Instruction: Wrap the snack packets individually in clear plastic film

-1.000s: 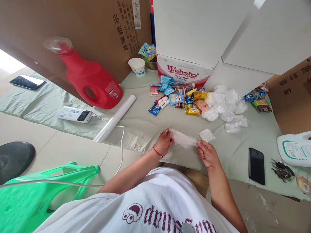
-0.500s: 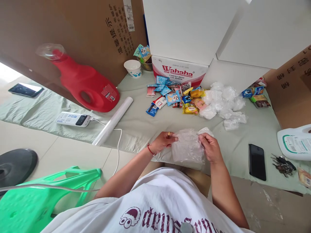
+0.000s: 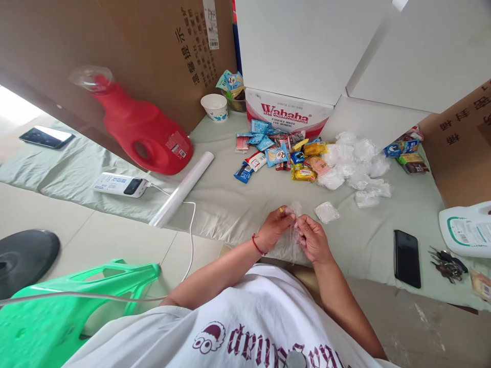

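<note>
Cloth-covered bench (image 3: 226, 209), pale green and low, set before white panels (image 3: 295, 46), with brown cardboard (image 3: 130, 36) at left back. Hands, 2: left hand (image 3: 275, 229), red bracelet (image 3: 258, 245) at the wrist, fingers closed in a pinch; right hand (image 3: 313, 240), likewise pinching, fingertips close against the left's. Held between them, over the bench's near edge: 1 clear plastic sheet (image 3: 294, 246), crumpled and gathered narrow, lower part hanging toward the white shirt (image 3: 249, 301). Just beyond the right hand, lying flat: 1 square clear-wrapped packet (image 3: 327, 212). Farther back: snack packets (image 3: 276, 155), heaped, blue, red and yellow, before 1 carton (image 3: 287, 110) lettered Wahaha; adjoining at right, clear plastic bundles (image 3: 353, 158), contents too blurred to identify. Left section: 1 red jug (image 3: 153, 130), handled, against the cardboard; 1 translucent roll (image 3: 182, 189), laid slantwise; 1 white power bank (image 3: 120, 185), white cable (image 3: 192, 235) attached; 1 phone (image 3: 46, 137), far left. Rear: 1 paper cup (image 3: 215, 108), upright, beside 1 bowl (image 3: 237, 105) of packets. Right section: 1 black phone (image 3: 407, 258), face up; 1 bunch of keys (image 3: 448, 266); 1 white container (image 3: 466, 230), green-bordered label. Floor, left: 1 green plastic stool (image 3: 49, 312).
</note>
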`<state>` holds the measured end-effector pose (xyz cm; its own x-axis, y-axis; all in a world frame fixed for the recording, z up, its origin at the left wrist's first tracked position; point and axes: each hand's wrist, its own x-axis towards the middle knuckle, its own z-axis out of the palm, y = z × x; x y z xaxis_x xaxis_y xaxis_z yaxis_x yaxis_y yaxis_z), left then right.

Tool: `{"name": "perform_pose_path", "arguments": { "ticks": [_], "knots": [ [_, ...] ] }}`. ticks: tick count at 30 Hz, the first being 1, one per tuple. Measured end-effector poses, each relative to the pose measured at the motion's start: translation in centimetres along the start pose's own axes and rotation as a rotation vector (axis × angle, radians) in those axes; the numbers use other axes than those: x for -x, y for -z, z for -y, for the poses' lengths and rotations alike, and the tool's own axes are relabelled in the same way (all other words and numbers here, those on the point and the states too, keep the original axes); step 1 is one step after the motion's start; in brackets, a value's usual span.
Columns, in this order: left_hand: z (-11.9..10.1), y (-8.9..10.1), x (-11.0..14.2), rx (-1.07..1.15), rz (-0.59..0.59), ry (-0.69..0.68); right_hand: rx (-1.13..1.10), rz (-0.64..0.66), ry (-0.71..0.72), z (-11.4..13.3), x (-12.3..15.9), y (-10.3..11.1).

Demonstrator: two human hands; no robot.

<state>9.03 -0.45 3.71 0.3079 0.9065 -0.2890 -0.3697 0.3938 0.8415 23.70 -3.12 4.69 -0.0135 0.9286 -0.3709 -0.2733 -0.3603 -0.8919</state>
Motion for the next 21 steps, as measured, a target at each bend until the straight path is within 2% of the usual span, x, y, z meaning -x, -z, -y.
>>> {"name": "perform_pose_path", "arguments": {
  "ticks": [2, 4, 7, 10, 13, 16, 17, 18, 21],
  "knots": [
    [-0.2, 0.3, -0.3, 0.042, -0.032, -0.011, -0.021, -0.060, 0.025, 0.3, 0.0, 0.3],
    [-0.7, 1.7, -0.4, 0.063, -0.015, 0.014, -0.048, -0.132, 0.060, 1.0, -0.2, 1.8],
    [-1.7, 4.8, -0.2, 0.095, -0.017, 0.037, -0.091, -0.235, 0.126, 1.9, -0.6, 5.4],
    [-2.3, 7.4, -0.4, 0.132, -0.109, 0.050, -0.071, -0.317, 0.149, 2.1, -1.3, 9.1],
    [-2.0, 8.9, -1.0, 0.075, -0.250, 0.080, 0.209, -0.442, 0.206, 2.0, -1.6, 11.2],
    [-1.2, 9.1, -1.7, 0.014, -0.317, 0.098, 0.532, -0.607, 0.445, 2.1, -0.8, 10.5],
    [-0.9, 9.1, -2.0, 0.009, -0.321, 0.098, 0.607, -0.594, 0.519, 2.0, -0.4, 9.5],
    [-0.6, 8.9, -2.2, 0.001, -0.323, 0.097, 0.677, -0.516, 0.574, 1.9, 0.0, 8.3],
    [-0.3, 8.5, -2.6, -0.016, -0.318, 0.092, 0.927, -0.070, 0.699, 0.1, 0.2, 3.5]
  ]
}}
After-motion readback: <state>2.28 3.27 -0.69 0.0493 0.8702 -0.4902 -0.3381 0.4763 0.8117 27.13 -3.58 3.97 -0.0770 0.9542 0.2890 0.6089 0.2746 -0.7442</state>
